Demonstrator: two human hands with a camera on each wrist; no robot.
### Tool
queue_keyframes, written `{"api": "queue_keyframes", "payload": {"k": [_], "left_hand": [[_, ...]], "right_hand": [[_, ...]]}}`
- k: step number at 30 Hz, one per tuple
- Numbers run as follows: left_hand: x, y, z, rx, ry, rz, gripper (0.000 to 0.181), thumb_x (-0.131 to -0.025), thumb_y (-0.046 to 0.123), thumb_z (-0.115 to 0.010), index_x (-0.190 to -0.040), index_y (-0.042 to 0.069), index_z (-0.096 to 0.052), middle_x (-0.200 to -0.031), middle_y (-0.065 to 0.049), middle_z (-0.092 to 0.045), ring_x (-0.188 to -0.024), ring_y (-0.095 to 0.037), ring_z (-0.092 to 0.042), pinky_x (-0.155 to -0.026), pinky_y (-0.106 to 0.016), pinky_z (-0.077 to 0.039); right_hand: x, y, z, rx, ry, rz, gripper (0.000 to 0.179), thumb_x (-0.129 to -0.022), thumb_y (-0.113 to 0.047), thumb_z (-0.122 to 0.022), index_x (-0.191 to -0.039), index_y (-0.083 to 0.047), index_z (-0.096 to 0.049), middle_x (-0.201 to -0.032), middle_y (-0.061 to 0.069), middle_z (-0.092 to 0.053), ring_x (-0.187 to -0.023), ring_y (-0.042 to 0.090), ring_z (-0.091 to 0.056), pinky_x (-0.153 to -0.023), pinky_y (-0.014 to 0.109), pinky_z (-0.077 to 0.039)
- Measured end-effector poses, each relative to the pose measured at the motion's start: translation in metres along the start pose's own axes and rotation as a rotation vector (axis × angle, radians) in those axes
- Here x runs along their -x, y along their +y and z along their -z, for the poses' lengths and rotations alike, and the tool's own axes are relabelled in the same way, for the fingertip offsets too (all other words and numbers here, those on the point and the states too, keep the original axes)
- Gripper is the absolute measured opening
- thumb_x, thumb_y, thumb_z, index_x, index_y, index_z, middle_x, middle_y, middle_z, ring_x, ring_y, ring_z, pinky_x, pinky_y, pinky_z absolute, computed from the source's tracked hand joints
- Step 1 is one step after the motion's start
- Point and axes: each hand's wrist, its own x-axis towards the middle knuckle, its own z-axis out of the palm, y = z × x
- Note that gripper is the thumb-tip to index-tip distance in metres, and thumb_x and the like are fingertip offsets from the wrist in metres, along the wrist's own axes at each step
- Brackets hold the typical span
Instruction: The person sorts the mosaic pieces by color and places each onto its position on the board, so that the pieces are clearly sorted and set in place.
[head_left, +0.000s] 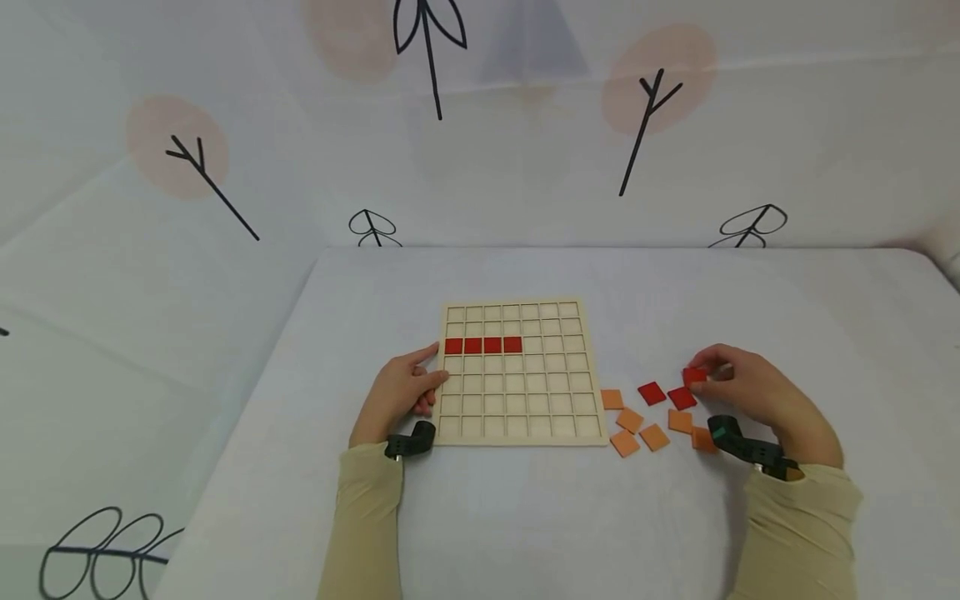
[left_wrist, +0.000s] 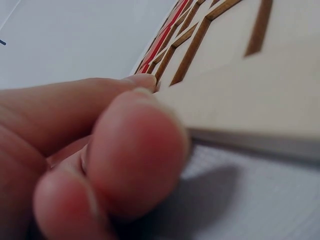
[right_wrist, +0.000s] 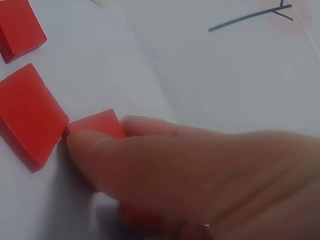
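Observation:
A pale wooden grid board [head_left: 521,442] lies flat, with several red square tiles [head_left: 492,345] in a row in its third row from the top, starting at the left. My left hand [head_left: 401,390] grips the board's left edge, thumb on the rim and the other fingers at the side; up close, the left wrist view shows the fingertips against the wooden rim [left_wrist: 250,102]. Between thumb and fingers, my right hand [head_left: 757,392] pinches a red tile [right_wrist: 100,122]. Two more loose red tiles [right_wrist: 30,115] lie beside it on the cloth.
Several orange tiles [head_left: 655,437] lie scattered right of the board, near my right wrist. One orange tile [head_left: 612,399] sits right at the board's right edge. White cloth [head_left: 540,525] covers the table, and a patterned sheet [head_left: 525,167] hangs behind it.

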Motion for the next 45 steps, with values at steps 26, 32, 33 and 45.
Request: {"api": "queue_keyframes", "payload": {"k": [26,32,33,45], "left_hand": [[0.0,0.001,0.001,-0.014,0.002,0.013,0.058,-0.081,0.031,-0.065,-0.134,0.03,-0.041,-0.058,-0.01,-0.057,-0.043,-0.018,-0.054,-0.045,-0.028,-0.046],[0.0,0.001,0.001,-0.005,-0.006,0.034,0.058,-0.081,0.032,-0.065,-0.134,0.031,-0.041,-0.059,-0.01,-0.058,-0.043,-0.018,-0.054,-0.045,-0.028,-0.046],[0.0,0.001,0.001,-0.003,-0.01,0.032,0.058,-0.081,0.032,-0.065,-0.134,0.031,-0.041,-0.059,-0.01,-0.058,-0.043,-0.018,-0.054,-0.045,-0.028,-0.047],[0.001,0.001,0.0,0.018,-0.002,0.02,0.058,-0.08,0.032,-0.066,-0.133,0.03,-0.042,-0.059,-0.01,-0.057,-0.043,-0.018,-0.054,-0.045,-0.028,-0.047]], "right_hand": [[-0.006,-0.016,-0.008,-0.04,0.19,0.015,0.053,-0.088,-0.045,-0.05,-0.126,-0.008,-0.045,-0.104,0.019,-0.052,-0.083,0.027,-0.052,-0.059,0.026,-0.04],[-0.007,-0.026,-0.01,-0.06,0.215,0.042,0.054,-0.088,-0.046,-0.048,-0.125,-0.007,-0.045,-0.097,0.016,-0.055,-0.079,0.025,-0.052,-0.061,0.029,-0.041],[-0.007,-0.027,-0.011,-0.06,0.221,0.046,0.053,-0.089,-0.045,-0.048,-0.125,-0.007,-0.045,-0.096,0.015,-0.055,-0.078,0.025,-0.051,-0.062,0.03,-0.041],[-0.015,-0.044,-0.023,-0.084,0.213,0.07,0.053,-0.089,-0.045,-0.048,-0.128,-0.011,-0.042,-0.095,0.013,-0.057,-0.074,0.022,-0.054,-0.057,0.027,-0.045]]}}
